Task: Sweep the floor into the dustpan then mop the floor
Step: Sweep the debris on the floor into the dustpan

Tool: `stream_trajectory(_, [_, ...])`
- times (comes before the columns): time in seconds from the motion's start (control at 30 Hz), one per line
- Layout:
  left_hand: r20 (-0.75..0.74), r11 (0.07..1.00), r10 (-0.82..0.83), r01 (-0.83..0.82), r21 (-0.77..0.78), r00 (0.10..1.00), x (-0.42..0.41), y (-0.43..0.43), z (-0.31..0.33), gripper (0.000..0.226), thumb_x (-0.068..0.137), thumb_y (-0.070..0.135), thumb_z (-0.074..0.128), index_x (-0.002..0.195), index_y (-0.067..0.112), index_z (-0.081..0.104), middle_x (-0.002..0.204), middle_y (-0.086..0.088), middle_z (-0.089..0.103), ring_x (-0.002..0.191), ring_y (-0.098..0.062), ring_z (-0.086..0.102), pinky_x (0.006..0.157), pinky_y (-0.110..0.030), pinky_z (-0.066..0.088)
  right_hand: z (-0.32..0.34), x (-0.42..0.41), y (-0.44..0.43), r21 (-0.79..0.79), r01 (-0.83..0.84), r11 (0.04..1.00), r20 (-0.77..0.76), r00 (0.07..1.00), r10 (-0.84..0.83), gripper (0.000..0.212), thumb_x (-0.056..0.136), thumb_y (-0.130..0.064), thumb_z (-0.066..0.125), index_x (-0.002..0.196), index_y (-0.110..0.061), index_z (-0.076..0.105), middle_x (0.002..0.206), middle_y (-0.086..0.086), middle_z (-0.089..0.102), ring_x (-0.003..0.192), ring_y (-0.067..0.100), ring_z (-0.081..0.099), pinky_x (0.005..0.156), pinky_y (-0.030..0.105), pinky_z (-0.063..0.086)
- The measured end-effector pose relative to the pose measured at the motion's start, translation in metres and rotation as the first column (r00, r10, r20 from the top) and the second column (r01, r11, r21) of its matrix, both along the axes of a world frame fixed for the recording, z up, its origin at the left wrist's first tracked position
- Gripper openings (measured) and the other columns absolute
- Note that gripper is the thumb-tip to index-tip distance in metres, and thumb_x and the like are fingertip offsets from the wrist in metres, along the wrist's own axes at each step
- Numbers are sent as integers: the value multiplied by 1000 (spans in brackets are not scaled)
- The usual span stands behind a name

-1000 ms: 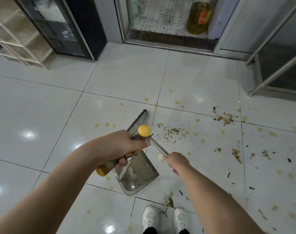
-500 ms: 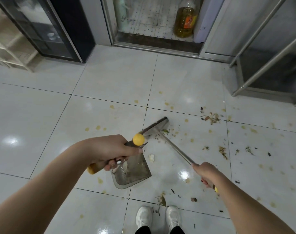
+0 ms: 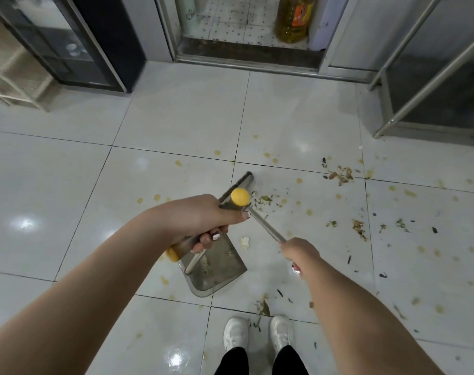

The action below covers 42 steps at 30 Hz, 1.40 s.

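A: Dustpan (image 3: pixel 219 270), where's it set?
B: On floor (image 3: pixel 176 117), just ahead of shoes (image 3: pixel 235 334); its yellow-capped handle is gripped by L hand (image 3: pixel 198 220).
A: Broom (image 3: pixel 265 226)?
B: Metal shaft is clasped by R hand (image 3: pixel 298 251); bristle end is laid beside debris (image 3: pixel 265 199), beyond pan. More scraps are scattered to the right.

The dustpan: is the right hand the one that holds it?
No. The left hand grips the handle of the dustpan, while the right hand holds the broom.
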State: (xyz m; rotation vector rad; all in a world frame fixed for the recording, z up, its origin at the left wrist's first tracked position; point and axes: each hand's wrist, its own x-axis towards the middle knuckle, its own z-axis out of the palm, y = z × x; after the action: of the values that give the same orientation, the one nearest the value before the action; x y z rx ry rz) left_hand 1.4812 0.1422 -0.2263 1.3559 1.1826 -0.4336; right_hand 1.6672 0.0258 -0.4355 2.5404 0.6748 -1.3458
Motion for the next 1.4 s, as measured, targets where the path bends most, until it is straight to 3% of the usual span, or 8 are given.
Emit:
stream_trajectory(0.27, [-46, 999, -44, 44, 3, 998, 15, -16, 18, 45, 85, 47, 62, 69, 8, 47, 44, 1, 38, 31, -11, 34, 35, -14, 33, 19, 47, -106, -53, 150, 987, 78, 986, -145, 42, 95, -48, 39, 89, -11, 58, 60, 1, 54, 46, 15, 49, 48, 20, 41])
stream_trajectory(0.4, [-26, 998, -53, 53, 19, 998, 20, -18, 32, 43, 87, 44, 61, 66, 10, 44, 39, 4, 37, 29, -10, 34, 34, -13, 32, 31, 57, -129, -22, 277, 961, -3, 961, -277, 44, 92, -50, 45, 97, -8, 57, 60, 5, 54, 44, 16, 48, 44, 21, 42])
stream_trajectory(0.63, [-59, 999, -33, 34, 6, 998, 27, -26, 31, 46, 86, 45, 61, 63, 10, 42, 38, 3, 36, 29, -10, 32, 35, -13, 31, 33, 31, -54, 69, 142, 987, -62, 989, -138, 25, 94, -40, 46, 94, -15, 49, 65, 4, 58, 49, 18, 56, 49, 23, 46])
stream_trajectory(0.8, [-90, 999, -36, 37, 6, 995, 33, -30, 24, 46, 86, 45, 61, 62, 11, 43, 39, 3, 36, 29, -10, 33, 33, -14, 30, 17, 18, -37, -28, -13, 1000, 23, 1000, 13, 23, 95, -35, 44, 92, -14, 53, 66, 0, 54, 67, 18, 59, 63, 28, 49])
stream_trajectory(0.97, [-94, 997, -83, 82, -13, 992, 36, -32, 23, 46, 87, 44, 61, 62, 11, 43, 40, 2, 36, 30, -10, 33, 35, -14, 31, 6, 22, -110, -93, -206, 974, 102, 971, 215, 36, 97, -18, 36, 125, -18, 58, 78, -2, 51, 85, 20, 60, 68, 28, 49])
stream_trajectory(1.03, [-94, 995, -101, 99, -26, 990, 36, -34, 23, 46, 87, 44, 61, 62, 11, 42, 40, 2, 36, 30, -10, 34, 34, -14, 31, 6, 29, -135, -83, -173, 981, 116, 976, 182, 35, 98, -24, 34, 123, -19, 59, 83, -3, 53, 88, 19, 63, 71, 27, 50])
stream_trajectory(1.2, [-106, 990, -140, 138, -23, 985, 36, -36, 33, 45, 86, 45, 62, 64, 11, 44, 43, 0, 36, 31, -11, 34, 35, -15, 32, 33, 54, -161, -50, -13, 999, 133, 991, 19, 43, 95, -51, 37, 102, -15, 59, 67, -3, 56, 57, 13, 55, 58, 25, 47])
stream_trajectory(1.4, [-97, 989, -148, 149, -2, 984, 33, -39, 40, 44, 89, 43, 59, 64, 10, 43, 38, 2, 37, 28, -10, 34, 34, -14, 32, 53, 48, -148, 4, 230, 973, -75, 971, -229, 43, 92, -49, 47, 102, -7, 51, 70, 8, 58, 50, 19, 54, 49, 24, 46])
